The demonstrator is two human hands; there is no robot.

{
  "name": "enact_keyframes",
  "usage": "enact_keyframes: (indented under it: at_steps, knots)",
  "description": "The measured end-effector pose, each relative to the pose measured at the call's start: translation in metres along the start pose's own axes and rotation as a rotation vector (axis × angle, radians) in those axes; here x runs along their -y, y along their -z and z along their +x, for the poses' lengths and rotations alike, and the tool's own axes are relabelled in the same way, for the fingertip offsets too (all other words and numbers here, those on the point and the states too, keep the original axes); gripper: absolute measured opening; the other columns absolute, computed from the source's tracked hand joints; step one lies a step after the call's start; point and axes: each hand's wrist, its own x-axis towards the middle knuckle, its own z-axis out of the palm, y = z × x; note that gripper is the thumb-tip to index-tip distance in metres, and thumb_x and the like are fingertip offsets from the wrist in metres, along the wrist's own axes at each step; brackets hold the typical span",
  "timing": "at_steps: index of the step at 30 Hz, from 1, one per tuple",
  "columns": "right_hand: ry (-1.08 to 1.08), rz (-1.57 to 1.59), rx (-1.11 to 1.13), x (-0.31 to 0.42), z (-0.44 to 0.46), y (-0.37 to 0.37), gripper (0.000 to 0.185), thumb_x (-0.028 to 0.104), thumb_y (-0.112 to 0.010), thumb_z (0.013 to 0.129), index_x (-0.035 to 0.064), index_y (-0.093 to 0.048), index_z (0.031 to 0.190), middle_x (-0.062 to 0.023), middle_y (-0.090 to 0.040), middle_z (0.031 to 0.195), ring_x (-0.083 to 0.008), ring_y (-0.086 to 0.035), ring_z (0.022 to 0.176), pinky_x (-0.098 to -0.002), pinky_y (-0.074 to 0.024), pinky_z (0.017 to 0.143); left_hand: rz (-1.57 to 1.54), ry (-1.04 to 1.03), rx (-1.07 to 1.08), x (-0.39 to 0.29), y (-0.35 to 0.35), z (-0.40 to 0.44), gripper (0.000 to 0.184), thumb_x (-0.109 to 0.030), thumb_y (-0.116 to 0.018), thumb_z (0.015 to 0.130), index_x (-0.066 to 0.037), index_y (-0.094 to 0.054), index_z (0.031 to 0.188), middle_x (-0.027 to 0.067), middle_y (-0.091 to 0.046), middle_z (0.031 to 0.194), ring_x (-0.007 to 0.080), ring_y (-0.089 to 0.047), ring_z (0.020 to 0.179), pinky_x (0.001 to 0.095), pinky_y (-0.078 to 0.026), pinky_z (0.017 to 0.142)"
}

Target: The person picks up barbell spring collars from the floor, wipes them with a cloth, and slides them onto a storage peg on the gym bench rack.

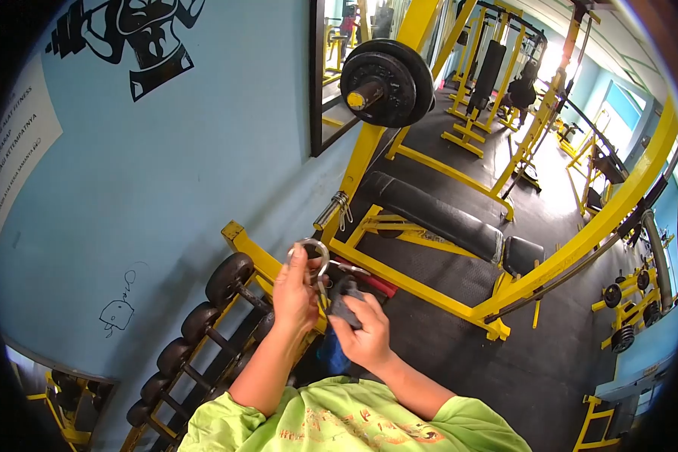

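My left hand (297, 292) is closed around a metal spring collar (324, 260), its thumb lying along the coil and the wire handles pointing right. In my right hand (364, 330) a dark grey cloth (342, 296) is bunched between thumb and fingers, close beside the collar's lower side. I cannot tell whether the cloth touches the metal. Just beyond my hands, more spring collars (343, 209) hang on a yellow peg of the bench frame. Above them, black weight plates (388, 83) sit on the end of a barbell.
Black dumbbells (200, 322) line a yellow rack at my left, along the blue wall (226, 128). A black padded bench (437, 215) stands ahead inside a yellow frame (407, 290). A mirror (337, 124) hangs behind the plates. More gym machines (490, 83) stand farther back on the dark floor.
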Motion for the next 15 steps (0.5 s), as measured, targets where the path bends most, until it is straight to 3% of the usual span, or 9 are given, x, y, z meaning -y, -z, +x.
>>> enact_keyframes:
  at_steps: [1, 2, 4, 6, 9, 11, 15]
  knots:
    - [-0.017, -0.03, 0.049, -0.002, 0.001, -0.006, 0.026, 0.004, -0.068, 0.074, -0.0012, -0.058, 0.097, -0.0173, -0.06, 0.092, -0.0329, -0.06, 0.078, -0.0347, -0.0502, 0.066, 0.069, 0.011, 0.211, 0.008, 0.018, 0.009, 0.035, -0.04, -0.055, 0.091, -0.009, -0.053, 0.076, 0.0027, -0.056, 0.079, 0.0121, -0.053, 0.076, 0.0277, -0.044, 0.068]
    - [-0.023, -0.032, 0.043, -0.005, 0.001, -0.01, 0.026, 0.004, -0.068, 0.074, -0.0012, -0.058, 0.097, -0.0173, -0.06, 0.092, -0.0329, -0.06, 0.078, -0.0347, -0.0502, 0.066, 0.073, -0.002, 0.246, 0.022, 0.022, 0.014, 0.034, -0.037, -0.054, 0.092, -0.006, -0.055, 0.078, 0.0027, -0.056, 0.082, 0.0136, -0.053, 0.083, 0.0304, -0.042, 0.075]
    - [-0.104, -0.037, -0.107, -0.012, 0.006, -0.015, 0.028, 0.003, -0.066, 0.072, 0.0006, -0.056, 0.098, -0.0174, -0.06, 0.09, -0.0325, -0.061, 0.076, -0.035, -0.0502, 0.066, 0.035, 0.039, 0.373, 0.016, 0.013, 0.003, 0.031, -0.033, -0.054, 0.092, -0.003, -0.059, 0.087, 0.0031, -0.057, 0.082, 0.0154, -0.052, 0.083, 0.032, -0.041, 0.08]
    - [-0.285, 0.074, -0.082, -0.012, 0.014, -0.009, 0.025, 0.0, -0.062, 0.071, 0.0029, -0.054, 0.095, -0.0137, -0.06, 0.081, -0.0239, -0.063, 0.071, -0.031, -0.0493, 0.065, 0.095, 0.052, 0.392, 0.011, 0.013, 0.0, 0.03, -0.031, -0.054, 0.092, -0.002, -0.06, 0.092, 0.0036, -0.058, 0.084, 0.0169, -0.054, 0.088, 0.0329, -0.041, 0.082]
    - [-0.189, 0.137, -0.105, -0.021, 0.015, -0.013, 0.032, -0.004, -0.063, 0.068, 0.0038, -0.052, 0.097, -0.0099, -0.06, 0.079, -0.0176, -0.062, 0.073, -0.029, -0.0484, 0.066, 0.12, 0.04, 0.438, 0.009, 0.018, 0.002, 0.03, -0.029, -0.054, 0.092, 0.0, -0.06, 0.1, 0.0044, -0.06, 0.087, 0.0197, -0.055, 0.097, 0.0344, -0.04, 0.087]
    - [-0.161, 0.103, -0.128, -0.019, 0.005, -0.016, 0.035, -0.004, -0.063, 0.067, 0.0042, -0.05, 0.099, -0.0103, -0.059, 0.08, -0.0179, -0.061, 0.072, -0.0291, -0.0484, 0.066, 0.029, -0.007, 0.517, 0.007, 0.019, 0.007, 0.028, -0.025, -0.053, 0.093, -0.001, -0.06, 0.104, 0.0038, -0.061, 0.093, 0.0221, -0.054, 0.108, 0.035, -0.039, 0.092]
    - [-0.195, 0.109, -0.129, -0.033, 0.009, -0.011, 0.041, -0.005, -0.062, 0.065, 0.0044, -0.048, 0.102, -0.0122, -0.059, 0.086, -0.0191, -0.06, 0.075, -0.03, -0.0486, 0.07, 0.031, 0.066, 0.48, 0.013, 0.024, 0.01, 0.029, -0.025, -0.054, 0.093, -0.001, -0.058, 0.107, 0.0028, -0.061, 0.094, 0.0169, -0.055, 0.103, 0.0294, -0.041, 0.089]
